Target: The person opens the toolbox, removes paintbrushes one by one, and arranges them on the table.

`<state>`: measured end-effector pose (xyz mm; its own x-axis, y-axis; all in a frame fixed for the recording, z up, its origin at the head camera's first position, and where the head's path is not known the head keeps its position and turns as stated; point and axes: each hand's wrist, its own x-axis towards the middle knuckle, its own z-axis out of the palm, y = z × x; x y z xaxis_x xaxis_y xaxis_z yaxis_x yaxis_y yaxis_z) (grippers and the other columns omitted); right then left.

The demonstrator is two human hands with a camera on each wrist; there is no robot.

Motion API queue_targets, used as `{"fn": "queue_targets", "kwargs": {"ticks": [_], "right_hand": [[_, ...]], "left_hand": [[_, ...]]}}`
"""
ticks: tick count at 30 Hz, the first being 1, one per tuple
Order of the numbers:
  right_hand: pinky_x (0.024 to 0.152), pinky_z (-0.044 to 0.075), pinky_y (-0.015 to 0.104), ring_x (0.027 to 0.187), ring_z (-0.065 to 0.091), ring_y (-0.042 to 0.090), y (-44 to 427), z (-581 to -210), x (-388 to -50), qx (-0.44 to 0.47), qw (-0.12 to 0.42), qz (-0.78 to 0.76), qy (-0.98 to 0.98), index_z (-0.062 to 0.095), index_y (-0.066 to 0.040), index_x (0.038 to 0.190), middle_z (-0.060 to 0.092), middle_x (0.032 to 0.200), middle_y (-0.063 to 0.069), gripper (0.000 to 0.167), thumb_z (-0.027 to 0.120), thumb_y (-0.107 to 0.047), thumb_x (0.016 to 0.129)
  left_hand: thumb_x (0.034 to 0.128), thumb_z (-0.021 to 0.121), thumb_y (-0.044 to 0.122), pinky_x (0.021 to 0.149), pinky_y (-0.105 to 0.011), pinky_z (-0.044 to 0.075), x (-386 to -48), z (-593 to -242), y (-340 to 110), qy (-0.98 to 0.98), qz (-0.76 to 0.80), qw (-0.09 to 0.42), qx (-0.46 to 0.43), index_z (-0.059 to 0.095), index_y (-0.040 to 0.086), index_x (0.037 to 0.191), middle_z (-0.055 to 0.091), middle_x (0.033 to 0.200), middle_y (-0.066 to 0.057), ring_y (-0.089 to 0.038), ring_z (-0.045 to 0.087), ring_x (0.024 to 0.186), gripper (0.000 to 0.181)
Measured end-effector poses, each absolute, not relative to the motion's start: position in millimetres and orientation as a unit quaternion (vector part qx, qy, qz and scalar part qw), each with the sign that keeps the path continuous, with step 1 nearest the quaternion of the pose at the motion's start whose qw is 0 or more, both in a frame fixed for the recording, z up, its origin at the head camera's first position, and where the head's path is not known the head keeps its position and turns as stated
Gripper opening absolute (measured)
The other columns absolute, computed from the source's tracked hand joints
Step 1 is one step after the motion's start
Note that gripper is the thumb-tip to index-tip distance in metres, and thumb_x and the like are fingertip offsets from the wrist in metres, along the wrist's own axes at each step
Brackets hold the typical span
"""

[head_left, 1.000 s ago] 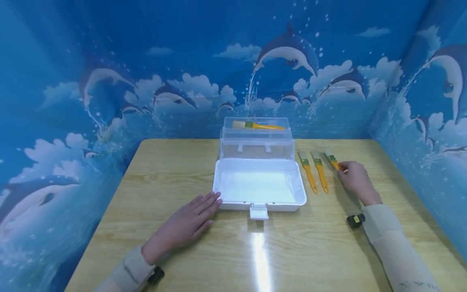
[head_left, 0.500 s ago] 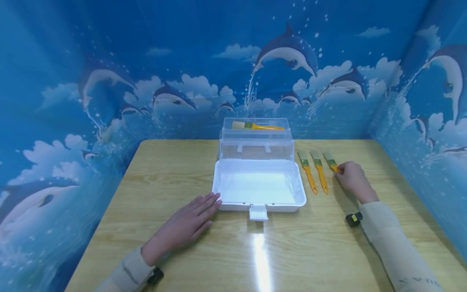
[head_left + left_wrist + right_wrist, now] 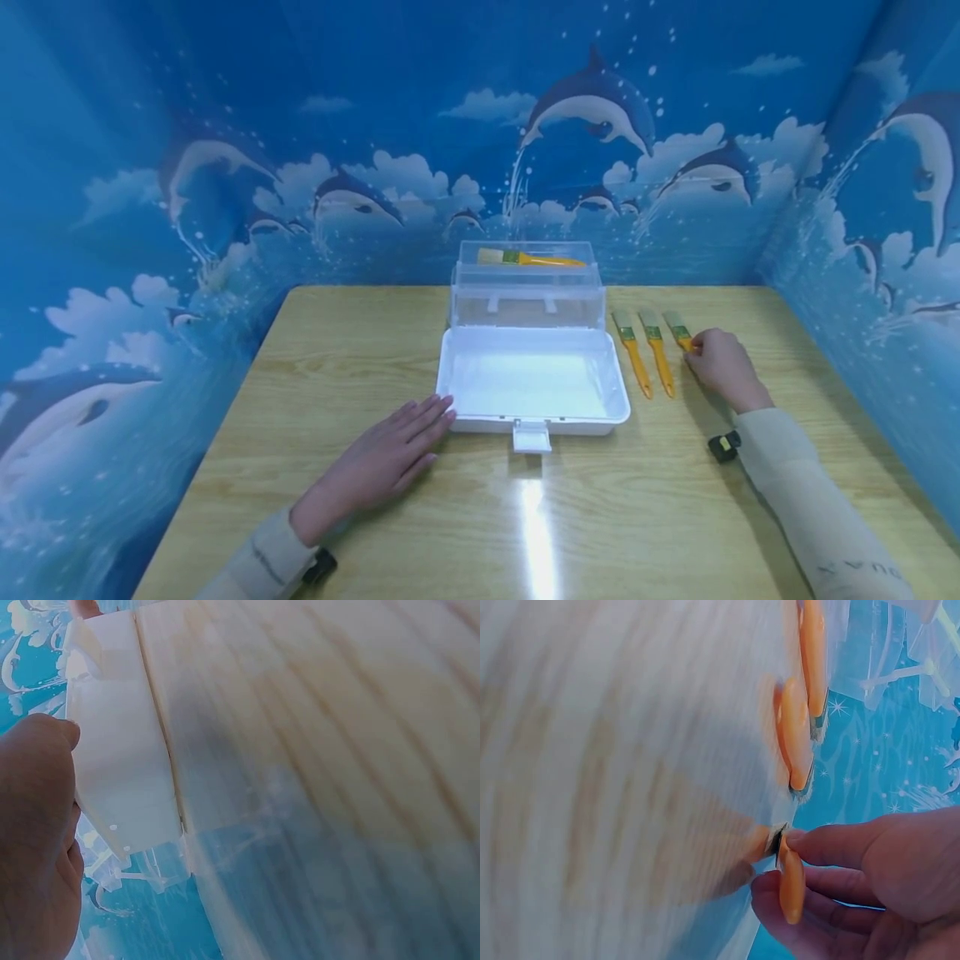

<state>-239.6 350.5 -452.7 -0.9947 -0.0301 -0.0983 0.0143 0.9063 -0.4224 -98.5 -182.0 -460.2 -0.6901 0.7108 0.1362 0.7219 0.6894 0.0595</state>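
A white plastic box (image 3: 540, 426) stands on the table with its clear lid (image 3: 528, 310) raised. My left hand (image 3: 386, 454) lies with straight fingers, its fingertips touching the box's front left corner. To the right of the box, my right hand (image 3: 723, 367) pinches the orange handle of a paintbrush (image 3: 680, 334) between thumb and fingers. In the right wrist view, the handle end of that paintbrush (image 3: 792, 889) sticks out past the fingers. Two matching brushes, a nearer-box one (image 3: 634, 357) and a middle one (image 3: 658, 357), lie side by side between box and hand.
Another orange-handled brush (image 3: 532, 259) lies crosswise in the upper part of the raised lid. The front latch (image 3: 532, 437) hangs outward from the box. Around the wooden table (image 3: 360, 342) stand blue walls (image 3: 420, 108) printed with dolphins.
My right hand has shifted slightly left, bringing the pinched paintbrush a little closer to the other two. The left hand and the box have stayed put.
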Motion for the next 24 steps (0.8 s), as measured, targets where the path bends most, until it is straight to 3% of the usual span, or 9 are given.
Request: {"fn": "queue_targets", "kwargs": {"ticks": [3,10,14,24], "right_hand": [[0.046,0.047,0.032,0.053,0.055,0.019,350.8,-452.9,-239.7,-0.001,0.051,-0.212,0.976,0.057,0.025,0.118,0.061,0.069,0.016,0.038,0.056,-0.008,0.098],[0.054,0.053,0.035,0.067,0.061,0.026,351.6,-455.1,-240.2,0.014,0.049,-0.187,0.981,0.057,0.023,0.122,0.067,0.098,0.032,0.042,0.059,-0.012,0.097],[0.057,0.055,0.039,0.072,0.062,0.029,351.2,-455.4,-239.7,0.017,0.048,-0.178,0.983,0.058,0.022,0.121,0.066,0.104,0.034,0.042,0.061,-0.013,0.097],[0.057,0.053,0.041,0.068,0.059,0.028,351.4,-454.0,-238.2,0.02,0.051,-0.169,0.984,0.059,0.02,0.119,0.066,0.089,0.025,0.04,0.061,-0.014,0.098]], "left_hand": [[0.1065,0.052,0.031,0.127,-0.042,0.02,-98.3,-459.9,-182.1,-0.918,-0.056,0.05,-0.39,0.027,0.014,0.161,0.02,0.17,-0.003,-0.021,0.023,0.155,0.062],[0.1063,0.052,0.03,0.128,-0.042,0.022,-98.8,-459.3,-182.8,-0.915,-0.059,0.056,-0.395,0.029,0.012,0.16,0.021,0.169,-0.005,-0.022,0.024,0.155,0.062],[0.106,0.053,0.03,0.127,-0.042,0.022,-99.1,-458.8,-183.2,-0.915,-0.062,0.057,-0.395,0.029,0.012,0.16,0.021,0.169,-0.004,-0.022,0.023,0.155,0.062],[0.1076,0.049,0.031,0.128,-0.042,0.02,-98.3,-459.7,-183.2,-0.919,-0.061,0.041,-0.388,0.025,0.014,0.162,0.017,0.17,-0.003,-0.021,0.02,0.156,0.061]]}}
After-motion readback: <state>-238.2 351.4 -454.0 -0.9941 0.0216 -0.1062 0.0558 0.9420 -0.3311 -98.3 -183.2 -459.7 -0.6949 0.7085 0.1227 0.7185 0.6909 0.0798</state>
